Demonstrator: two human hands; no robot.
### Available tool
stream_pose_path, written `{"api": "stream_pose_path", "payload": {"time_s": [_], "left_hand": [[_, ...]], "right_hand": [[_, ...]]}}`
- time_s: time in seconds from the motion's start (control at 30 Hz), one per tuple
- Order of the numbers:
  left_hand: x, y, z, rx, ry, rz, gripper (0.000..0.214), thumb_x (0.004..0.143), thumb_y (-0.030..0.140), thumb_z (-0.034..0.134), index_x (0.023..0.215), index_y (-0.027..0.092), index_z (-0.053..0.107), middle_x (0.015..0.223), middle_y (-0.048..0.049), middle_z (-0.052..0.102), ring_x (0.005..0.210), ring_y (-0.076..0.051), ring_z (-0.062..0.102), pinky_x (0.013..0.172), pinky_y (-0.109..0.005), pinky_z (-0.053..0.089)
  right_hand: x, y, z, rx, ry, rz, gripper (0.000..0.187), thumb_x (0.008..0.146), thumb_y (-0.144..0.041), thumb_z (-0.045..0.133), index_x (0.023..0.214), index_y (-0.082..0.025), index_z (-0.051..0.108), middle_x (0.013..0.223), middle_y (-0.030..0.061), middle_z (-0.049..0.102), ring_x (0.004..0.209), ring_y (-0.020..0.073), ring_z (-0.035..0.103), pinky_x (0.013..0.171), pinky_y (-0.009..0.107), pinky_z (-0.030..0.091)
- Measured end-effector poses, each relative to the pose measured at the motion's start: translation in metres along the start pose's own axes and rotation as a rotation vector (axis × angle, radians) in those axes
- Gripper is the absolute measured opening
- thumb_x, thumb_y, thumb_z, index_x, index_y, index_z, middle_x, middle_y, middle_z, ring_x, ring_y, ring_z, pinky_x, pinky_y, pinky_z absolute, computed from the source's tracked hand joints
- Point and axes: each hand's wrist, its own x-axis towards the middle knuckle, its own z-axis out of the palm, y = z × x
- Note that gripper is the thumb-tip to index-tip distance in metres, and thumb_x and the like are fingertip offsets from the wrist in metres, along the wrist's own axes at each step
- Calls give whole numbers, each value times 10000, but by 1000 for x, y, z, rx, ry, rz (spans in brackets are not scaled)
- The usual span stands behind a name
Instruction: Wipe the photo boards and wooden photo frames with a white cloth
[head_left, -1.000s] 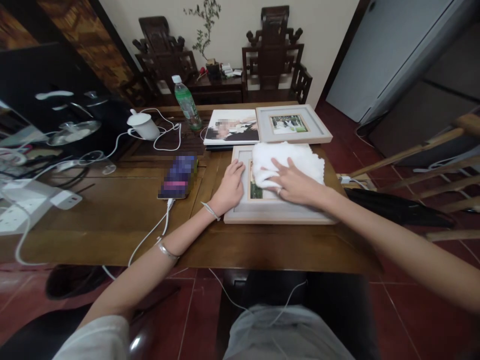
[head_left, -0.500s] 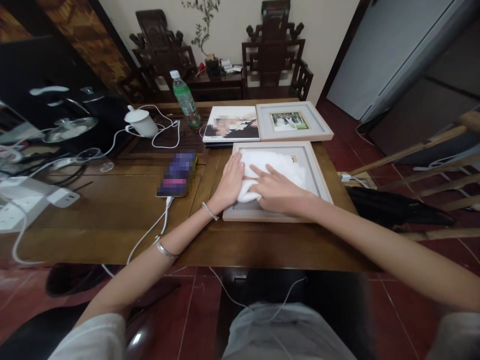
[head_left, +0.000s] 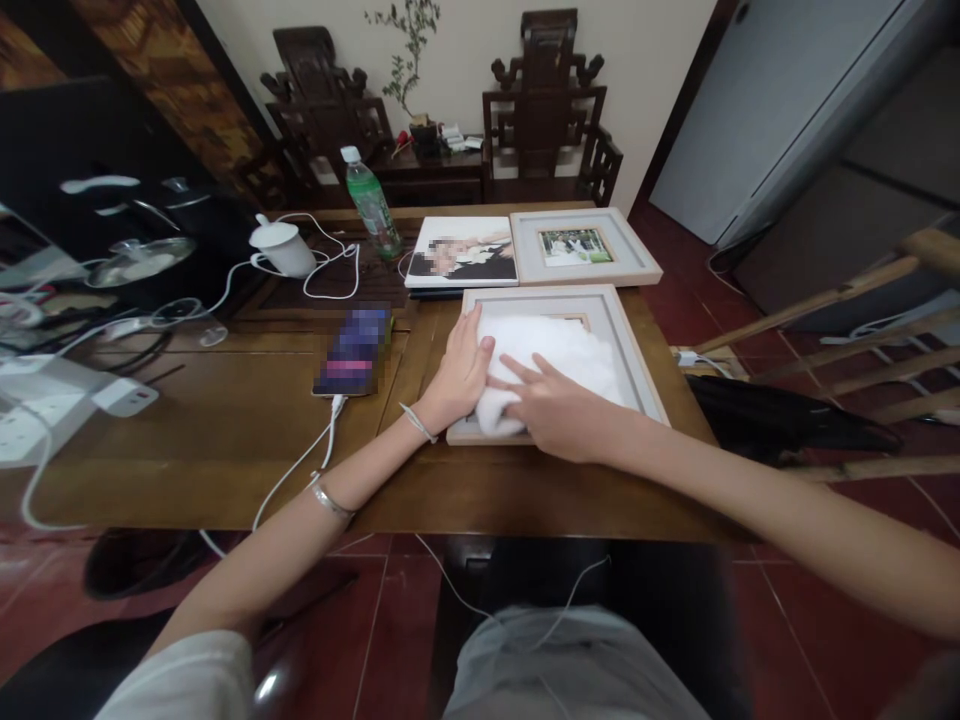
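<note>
A light wooden picture frame (head_left: 641, 378) lies flat near the table's front edge. Over most of its middle spreads a white cloth (head_left: 574, 350), bunched into a roll at the near left corner. My right hand (head_left: 559, 405) presses the cloth from above, index and middle fingers stretched out, the lower fingers partly hidden and curled at the bunched part. Along the frame's left side rests my left hand (head_left: 461, 370), fingers extended and thumb apart, against the frame's edge and beside the cloth. The cloth hides most of the picture; a bit of its inner border shows.
Behind lie a second framed photo (head_left: 630, 255) and a white-edged photo panel (head_left: 427, 275). To the left are a phone (head_left: 354, 350) on a charging cable, a green-labelled bottle (head_left: 373, 205), a white lidded cup (head_left: 283, 248) and a white power strip (head_left: 45, 405).
My right hand has drawn slightly toward me with the cloth, whose near roll now reaches the frame's front edge. My left hand has stayed at the frame's left side.
</note>
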Motion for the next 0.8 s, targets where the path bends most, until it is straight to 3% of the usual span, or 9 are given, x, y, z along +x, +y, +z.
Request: {"api": "stream_pose_path", "payload": {"time_s": [0.1, 0.33, 0.43, 0.67, 0.8], "left_hand": [[0, 0, 0, 71, -34, -28, 663, 965, 589, 226, 1470, 160, 247, 1539, -170, 276, 1451, -304, 175, 1171, -515, 166], [-2, -2, 2, 271, -92, 6, 526, 975, 448, 317, 1353, 93, 403, 1489, -229, 317, 1439, -343, 185, 1140, -565, 232], [-3, -2, 4, 258, -61, -5, 447, 985, 378, 295, 1341, 133, 410, 1480, -207, 341, 1439, -328, 192, 1119, -594, 261], [2, -7, -1, 201, -12, 24, 385, 983, 252, 255, 1309, 154, 434, 1412, -170, 452, 1389, -273, 330, 1149, -518, 268], [3, -6, -4, 236, -50, 29, 390, 966, 231, 296, 1322, 132, 423, 1410, -176, 453, 1402, -285, 308, 1151, -515, 265]], "right_hand": [[-31, -9, -5, -19, -13, 12, 373, 803, -57, 461, 1090, -127, 689, 1495, 105, 401, 1393, 348, 291, 1092, 561, 300], [-72, -8, -15, -167, -66, 307, 270, 762, -70, 557, 913, -164, 760, 1361, 126, 555, 1258, 379, 480, 1001, 510, 414], [-61, -17, -13, -150, -56, 296, 255, 789, -92, 561, 933, -161, 761, 1353, 153, 556, 1273, 383, 465, 1010, 513, 401], [7, -43, -2, -98, 105, 120, 282, 884, -163, 486, 992, -144, 745, 1319, 176, 578, 1291, 343, 451, 1031, 493, 371], [1, -42, 2, -134, 101, 154, 284, 887, -162, 491, 1018, -147, 743, 1361, 182, 541, 1293, 336, 454, 1057, 505, 341]]}}
